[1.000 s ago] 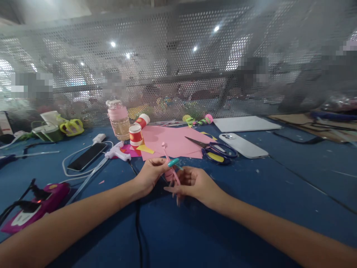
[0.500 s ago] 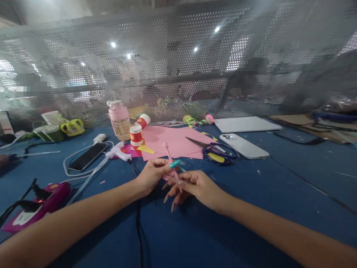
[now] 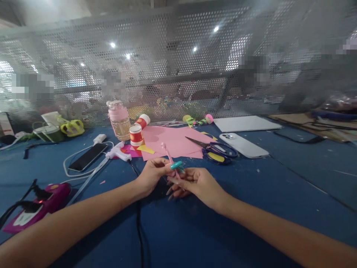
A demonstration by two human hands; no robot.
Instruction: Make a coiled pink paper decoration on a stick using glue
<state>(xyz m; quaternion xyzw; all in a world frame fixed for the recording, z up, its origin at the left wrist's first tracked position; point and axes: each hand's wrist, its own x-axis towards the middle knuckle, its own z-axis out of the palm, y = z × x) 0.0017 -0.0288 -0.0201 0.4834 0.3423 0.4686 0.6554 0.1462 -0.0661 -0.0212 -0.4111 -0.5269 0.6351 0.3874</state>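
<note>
A thin pink stick (image 3: 167, 152), perhaps rolled paper, slants up and away between my hands, with a small knob at its far end. My left hand (image 3: 150, 175) pinches it near the middle. A glossy teal oval at that thumb's tip looks like a long nail. At the stick's lower end, the thumb and fingers of my right hand (image 3: 198, 184) are closed on it, hiding that end. Beyond my fingers lie pink paper sheets (image 3: 173, 139), and dark-blue-handled scissors (image 3: 219, 154) rest partly over their right edge.
To the left are a glue gun (image 3: 118, 152), a dark phone (image 3: 88, 156) and a purple power strip (image 3: 41, 208) with cords. A pink-topped bottle (image 3: 119, 121) and red-and-white paper cups (image 3: 136, 136) stand behind. A white phone (image 3: 245, 145) lies right, before a mesh panel (image 3: 178, 67).
My right hand's fingers have curled in closer under the stick and moved slightly up. The stick's lower tip, visible before, is now covered. My left hand has barely moved.
</note>
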